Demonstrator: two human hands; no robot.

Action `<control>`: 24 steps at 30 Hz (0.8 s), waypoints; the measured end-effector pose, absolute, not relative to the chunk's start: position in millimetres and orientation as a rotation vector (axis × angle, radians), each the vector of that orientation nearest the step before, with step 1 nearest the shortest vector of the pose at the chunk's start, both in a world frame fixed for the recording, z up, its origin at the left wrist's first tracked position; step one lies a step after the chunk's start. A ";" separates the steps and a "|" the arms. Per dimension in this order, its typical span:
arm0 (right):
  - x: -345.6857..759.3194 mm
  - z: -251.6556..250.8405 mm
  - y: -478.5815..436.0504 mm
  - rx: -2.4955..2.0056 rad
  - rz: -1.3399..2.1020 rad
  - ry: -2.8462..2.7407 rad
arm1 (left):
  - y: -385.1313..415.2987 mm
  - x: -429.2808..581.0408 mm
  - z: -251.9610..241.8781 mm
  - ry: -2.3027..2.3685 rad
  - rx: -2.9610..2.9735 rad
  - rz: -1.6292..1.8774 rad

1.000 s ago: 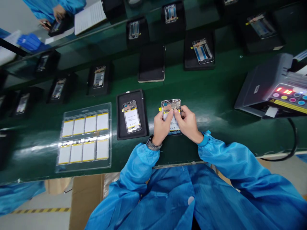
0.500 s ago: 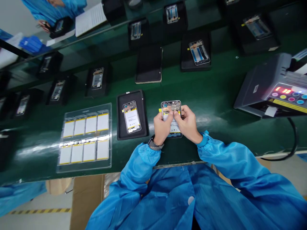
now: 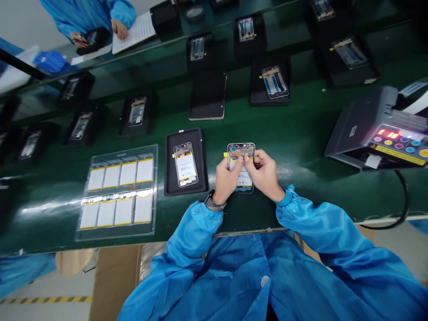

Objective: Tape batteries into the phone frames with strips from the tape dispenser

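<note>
Left hand: the bare left hand (image 3: 228, 180) pinches the near left side of the thin silver phone frame (image 3: 241, 149), fingers closed on it
Right hand: the bare right hand (image 3: 266, 175) pinches the other side, fingers closed too
Phone spot: just above the shiny green bench (image 3: 301, 198), beside a flat black rubber tray (image 3: 202, 165)
Change: both hands still hold on, barely moved

Shiny metal phone frame (image 3: 241, 146) (aluminium, perhaps)
</note>
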State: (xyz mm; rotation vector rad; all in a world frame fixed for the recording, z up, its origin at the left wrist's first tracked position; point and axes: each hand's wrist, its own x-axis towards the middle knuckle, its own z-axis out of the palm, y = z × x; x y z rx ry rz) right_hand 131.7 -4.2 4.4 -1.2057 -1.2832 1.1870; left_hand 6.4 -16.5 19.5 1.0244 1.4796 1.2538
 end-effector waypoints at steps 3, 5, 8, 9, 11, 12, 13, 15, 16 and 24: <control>131.7 0.7 -4.2 -1.237 1.163 -1.295 | -15.3 7.6 18.7 1.522 1.016 1.256; 130.0 -2.3 -2.9 -1.249 1.161 -1.281 | -13.9 6.6 16.9 1.534 0.984 1.235; 126.8 -2.2 0.4 -1.239 1.187 -1.279 | -12.4 2.7 13.8 1.511 0.940 1.214; 126.2 0.0 1.5 -1.230 1.201 -1.296 | -12.1 1.5 12.9 1.490 0.936 1.220; 128.0 8.8 2.6 -1.224 1.218 -1.373 | -11.4 0.2 11.7 1.444 0.927 1.250; 131.0 15.5 2.0 -1.228 1.220 -1.431 | -10.9 0.2 11.6 1.423 0.910 1.260; 136.1 23.6 0.2 -1.229 1.217 -1.483 | -10.4 0.6 12.0 1.405 0.875 1.265; 154.2 42.9 -7.6 -1.227 1.192 -1.515 | -9.1 1.7 14.4 1.383 0.748 1.263; 167.7 52.7 -13.7 -1.241 1.148 -1.477 | -8.3 2.0 16.1 1.375 0.667 1.258; 313.9 70.6 -56.6 -1.599 0.318 -0.741 | -0.2 -5.1 25.1 1.409 0.335 1.254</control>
